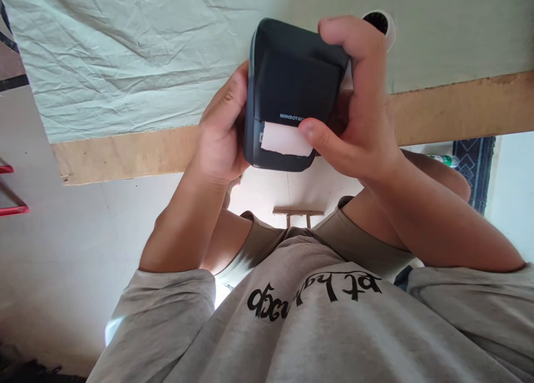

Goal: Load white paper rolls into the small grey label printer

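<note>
A black label printer marked NIIMBOT is held up in front of me, over the near edge of the table. White label paper with a torn lower edge sticks out of its slot. My left hand grips the printer's left side, thumb along the edge, other fingers hidden behind it. On the right side, my right hand is wrapped round the printer. Its thumb lies at the right end of the paper, and a bent finger rests at the top right corner.
A pale green cloth covers the table, whose wooden edge runs below it. A white roll or cup with a dark opening stands behind my right hand. A small wooden stool and a red frame are lower down.
</note>
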A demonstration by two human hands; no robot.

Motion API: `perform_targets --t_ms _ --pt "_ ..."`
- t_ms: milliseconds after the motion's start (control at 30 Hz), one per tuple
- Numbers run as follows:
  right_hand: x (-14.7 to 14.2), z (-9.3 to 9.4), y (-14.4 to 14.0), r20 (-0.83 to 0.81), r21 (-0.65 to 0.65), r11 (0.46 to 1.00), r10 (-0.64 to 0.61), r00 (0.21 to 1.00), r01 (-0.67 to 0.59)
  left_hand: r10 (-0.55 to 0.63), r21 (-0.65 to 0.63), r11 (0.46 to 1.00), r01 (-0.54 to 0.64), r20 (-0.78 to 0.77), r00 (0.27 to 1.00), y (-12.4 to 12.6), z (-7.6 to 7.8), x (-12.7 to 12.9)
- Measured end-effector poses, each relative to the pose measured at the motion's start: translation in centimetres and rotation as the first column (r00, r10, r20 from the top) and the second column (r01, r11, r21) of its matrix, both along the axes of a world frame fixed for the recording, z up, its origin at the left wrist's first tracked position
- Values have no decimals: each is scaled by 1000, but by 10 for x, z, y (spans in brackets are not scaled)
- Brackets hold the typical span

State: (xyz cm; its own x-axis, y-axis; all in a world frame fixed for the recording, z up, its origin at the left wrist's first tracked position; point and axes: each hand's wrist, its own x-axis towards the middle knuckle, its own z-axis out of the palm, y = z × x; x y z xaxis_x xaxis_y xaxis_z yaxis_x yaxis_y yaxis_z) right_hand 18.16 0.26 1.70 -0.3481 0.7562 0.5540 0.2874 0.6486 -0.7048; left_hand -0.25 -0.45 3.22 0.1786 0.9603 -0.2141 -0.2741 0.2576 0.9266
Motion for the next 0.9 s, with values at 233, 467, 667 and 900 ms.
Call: perform_targets --t_ms 233,467,667,900 --pt "2 1 0 53 -41 998 42 998 -40 -17 -7 1000 16 -101 995 -4 23 2" --pt "6 10 -7 78 -78 995 -60 995 66 25 -12 1000 -24 91 996 -4 12 3" --pt "-3 35 -9 -103 131 927 -341 935 352 -32 82 996 16 191 981 -4 6 4" --pt "-7 44 0 -274 12 931 -347 897 364 9 82 996 -28 224 975 -4 0 4"
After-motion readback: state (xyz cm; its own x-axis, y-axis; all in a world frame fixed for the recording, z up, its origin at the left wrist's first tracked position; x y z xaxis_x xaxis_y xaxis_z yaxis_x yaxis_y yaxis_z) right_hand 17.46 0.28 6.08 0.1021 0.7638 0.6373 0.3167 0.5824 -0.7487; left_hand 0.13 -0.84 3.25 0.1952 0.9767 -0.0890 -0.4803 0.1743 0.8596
